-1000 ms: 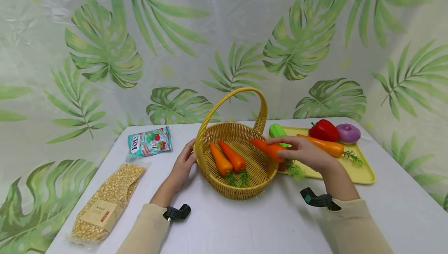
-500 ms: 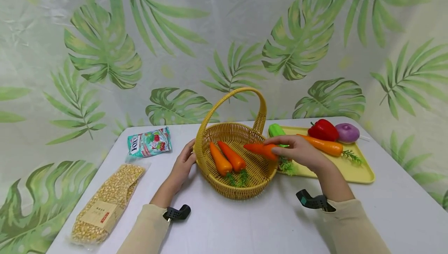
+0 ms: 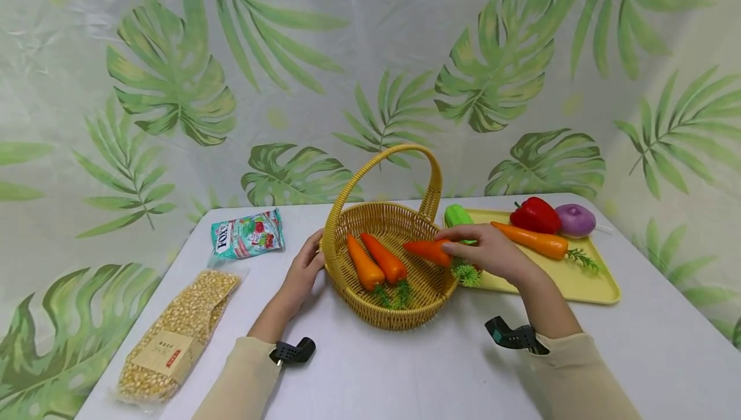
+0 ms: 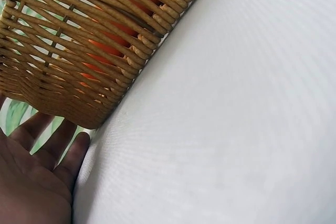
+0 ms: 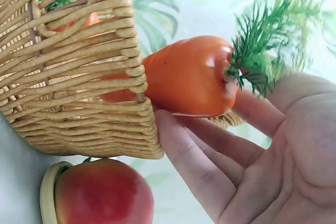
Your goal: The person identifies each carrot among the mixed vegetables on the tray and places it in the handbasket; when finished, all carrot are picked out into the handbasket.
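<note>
Pinches an orange carrot (image 3: 425, 249) between the thumb and fingers of the right hand (image 3: 483, 246), with the tip to the left over the inside of a wicker basket (image 3: 376, 317) and the feathery green top near the right rim. Shows in the right wrist view the same carrot reaching across the rim, thick end and greenery outside the weave; cannot tell contact from a narrow gap there.

Lays the left hand (image 3: 305, 264) against the outer left side of the basket, near the foot of the arched handle (image 3: 338, 208), with fingers loosely extended and a little apart beside the woven wall in the left wrist view.

Contains two more carrots inside the basket, side by side, a left carrot (image 3: 365, 265) and a middle carrot (image 3: 384, 258), both with tips to the back and leafy ends to the front.

Has a yellow tray (image 3: 567, 282) on the white table (image 3: 382, 375), right of the basket, bearing a long carrot (image 3: 535, 241), a red pepper (image 3: 536, 215), a purple onion (image 3: 576, 220) beside the pepper, and a green vegetable (image 3: 457, 215) near the left end. Has on the left a turquoise packet (image 3: 249, 235) and, nearer the front, a clear bag of corn kernels (image 3: 202, 298).
</note>
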### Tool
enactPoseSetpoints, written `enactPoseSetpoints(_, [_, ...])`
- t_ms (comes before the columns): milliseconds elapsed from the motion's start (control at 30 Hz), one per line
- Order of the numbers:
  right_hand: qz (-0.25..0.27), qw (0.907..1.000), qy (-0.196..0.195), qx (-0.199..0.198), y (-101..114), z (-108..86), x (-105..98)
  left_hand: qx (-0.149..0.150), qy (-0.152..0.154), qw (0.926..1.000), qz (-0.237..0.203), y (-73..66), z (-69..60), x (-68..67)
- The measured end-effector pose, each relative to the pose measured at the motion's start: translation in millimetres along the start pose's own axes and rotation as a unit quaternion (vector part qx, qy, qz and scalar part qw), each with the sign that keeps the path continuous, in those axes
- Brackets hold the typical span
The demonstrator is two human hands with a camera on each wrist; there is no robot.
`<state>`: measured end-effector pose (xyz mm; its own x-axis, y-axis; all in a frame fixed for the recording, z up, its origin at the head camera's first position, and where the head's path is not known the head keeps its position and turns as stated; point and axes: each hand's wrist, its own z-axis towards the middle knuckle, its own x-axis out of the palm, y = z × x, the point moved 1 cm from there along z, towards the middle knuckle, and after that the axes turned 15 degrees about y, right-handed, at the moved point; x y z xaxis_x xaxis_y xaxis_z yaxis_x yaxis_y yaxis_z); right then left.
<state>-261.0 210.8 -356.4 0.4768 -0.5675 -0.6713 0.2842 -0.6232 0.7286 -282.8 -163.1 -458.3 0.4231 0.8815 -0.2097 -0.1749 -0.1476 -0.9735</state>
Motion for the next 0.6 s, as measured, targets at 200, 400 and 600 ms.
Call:
enactPoseSetpoints(200, [-0.006, 1.0, 0.0, 0.004, -0.2, 1.8, 0.1, -0.003, -0.001, 1.0, -0.002, -1.0, 0.3, -0.2])
enactPoseSetpoints(400, [-0.006, 1.0, -0.001, -0.005, -0.5, 3.7, 2.1, 0.003, -0.007, 1.0, 0.001, -1.2, 1.2, -0.1])
enactPoseSetpoints(600, [0.019, 0.9997, 0.001, -0.015, -1.0, 4.0, 7.5, 0.002, -0.002, 1.0, -0.001, 0.9, 1.4, -0.6])
